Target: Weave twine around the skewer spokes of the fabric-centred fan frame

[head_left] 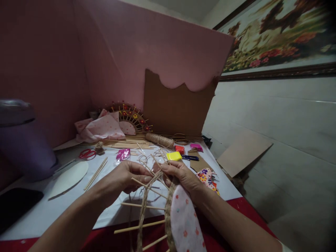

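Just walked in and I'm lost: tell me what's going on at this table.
A person holds a half-woven fan of wooden sticks and twine with a pink flowered fabric centre. The left hand and right hand both pinch it near its top edge. Behind, on the table, lie red scissors, a twine spool, loose sticks and a finished fan by the pink wall.

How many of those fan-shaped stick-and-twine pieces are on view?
2. One unfinished fan is held by the left hand and right hand in front; a decorated fan leans upright at the back. The pink fabric may hide more.
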A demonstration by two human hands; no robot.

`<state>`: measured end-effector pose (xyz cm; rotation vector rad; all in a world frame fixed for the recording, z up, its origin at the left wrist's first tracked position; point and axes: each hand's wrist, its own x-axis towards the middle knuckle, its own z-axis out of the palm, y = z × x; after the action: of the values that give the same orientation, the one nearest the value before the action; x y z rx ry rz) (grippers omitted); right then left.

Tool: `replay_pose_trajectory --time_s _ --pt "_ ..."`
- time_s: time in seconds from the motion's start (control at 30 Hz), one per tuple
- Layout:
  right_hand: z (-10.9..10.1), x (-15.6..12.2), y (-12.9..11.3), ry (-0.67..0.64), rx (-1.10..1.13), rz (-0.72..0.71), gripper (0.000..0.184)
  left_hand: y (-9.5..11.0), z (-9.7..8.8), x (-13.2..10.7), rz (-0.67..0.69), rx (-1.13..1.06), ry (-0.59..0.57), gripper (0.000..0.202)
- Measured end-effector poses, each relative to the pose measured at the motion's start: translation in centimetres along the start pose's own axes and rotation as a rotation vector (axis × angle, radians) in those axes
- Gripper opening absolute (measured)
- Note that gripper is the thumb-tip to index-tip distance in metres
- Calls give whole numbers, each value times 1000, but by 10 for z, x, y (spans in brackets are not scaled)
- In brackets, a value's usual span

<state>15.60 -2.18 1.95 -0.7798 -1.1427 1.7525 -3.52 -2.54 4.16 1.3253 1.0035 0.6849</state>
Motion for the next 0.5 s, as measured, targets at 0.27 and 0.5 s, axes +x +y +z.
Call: replay_pose_trajectory --time_s 0.27,0.5 --pt "-1 1 2 37 19 2 19 9 -14 -7 7 3 11 24" --pt "1 -1 -1 47 -4 -26 22 12 -19 -9 69 -55 66 29"
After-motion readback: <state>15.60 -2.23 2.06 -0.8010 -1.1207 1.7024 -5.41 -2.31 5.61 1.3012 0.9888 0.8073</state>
